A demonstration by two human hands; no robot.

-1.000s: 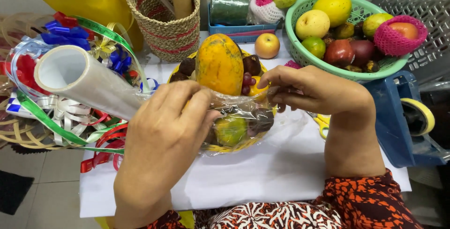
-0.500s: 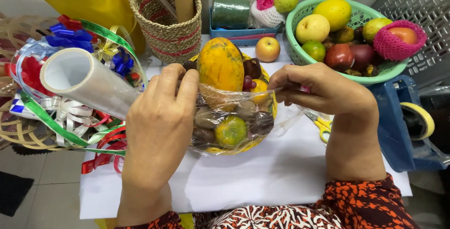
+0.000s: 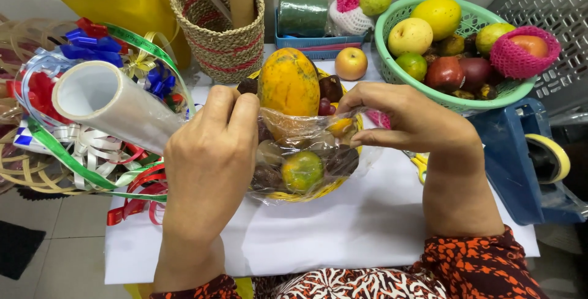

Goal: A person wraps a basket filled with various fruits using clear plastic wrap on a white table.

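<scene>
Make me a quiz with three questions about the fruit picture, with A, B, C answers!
1. Where does the green basket of fruit stand?
A. behind the person's right hand
B. on the floor
C. on top of the ribbons

2. What colour is the foam net around one fruit in that basket?
A. blue
B. pink
C. black

3. What is the clear film doing at the small yellow basket?
A. lying folded beside it
B. fully rolled up
C. stretched over its front fruit by both hands

Answers:
1 A, the green basket sits at the far right of the table, beyond the right hand.
2 B, the net is bright pink.
3 C, the left hand and the right hand pinch the film over the fruit, while the papaya stands above its edge.
</scene>
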